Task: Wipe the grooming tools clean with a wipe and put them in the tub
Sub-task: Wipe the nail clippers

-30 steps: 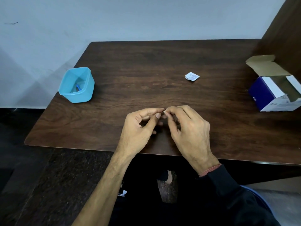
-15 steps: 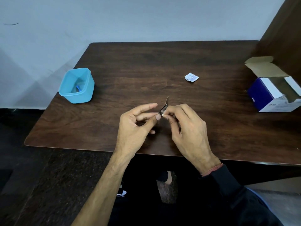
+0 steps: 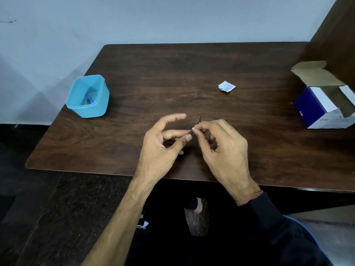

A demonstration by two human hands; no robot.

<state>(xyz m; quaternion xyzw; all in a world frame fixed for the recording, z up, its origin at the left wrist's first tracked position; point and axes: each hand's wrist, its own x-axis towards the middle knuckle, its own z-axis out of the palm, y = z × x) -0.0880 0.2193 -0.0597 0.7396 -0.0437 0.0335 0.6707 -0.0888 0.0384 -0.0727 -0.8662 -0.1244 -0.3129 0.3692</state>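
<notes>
Over the near middle of the dark wooden table (image 3: pixel 192 64), both hands hold a small metal nail clipper (image 3: pixel 197 121). My left hand (image 3: pixel 163 146) pinches its lower end between thumb and a finger, index finger raised. My right hand (image 3: pixel 224 148) pinches it near the middle, and a thin lever or blade sticks up from it. A light blue tub (image 3: pixel 87 96) stands at the table's left edge with a small blue item inside. A crumpled white wipe packet (image 3: pixel 226 86) lies further back on the table, right of centre.
An open blue and white cardboard box (image 3: pixel 324 104) sits at the right edge beside a dark wooden side panel. A pale wall rises behind the table. The table's front edge runs just below my wrists.
The clipper's thin lever has swung up and out from between my fingers. My left index finger has lifted away and the hands have drawn slightly apart.
</notes>
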